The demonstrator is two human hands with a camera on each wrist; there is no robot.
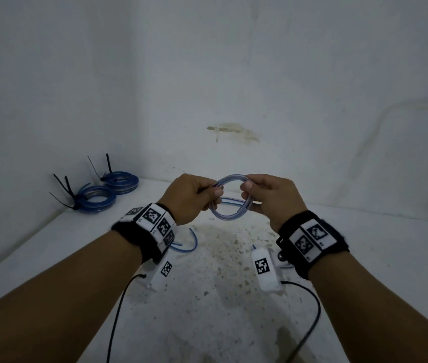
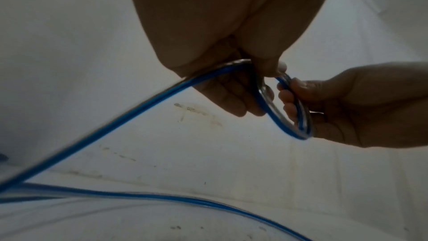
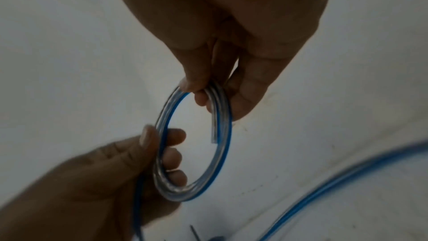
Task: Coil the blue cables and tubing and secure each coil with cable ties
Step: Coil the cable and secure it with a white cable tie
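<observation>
Tubing coil [image 1: 229,197] hung above my desk [image 1: 233,297]; left hand [image 1: 189,196] and right hand [image 1: 273,197] each pinched it.

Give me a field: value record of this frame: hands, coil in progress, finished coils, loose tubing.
left hand: grips left side of coil
right hand: pinches right side of coil
coil in progress: blue-striped clear tubing, a few loops, held above the table, no tie on it
loose tubing: trails from left hand down to table
finished coils: two, far left of table, side by side
cable ties: black, on finished coils, tails sticking up
</observation>
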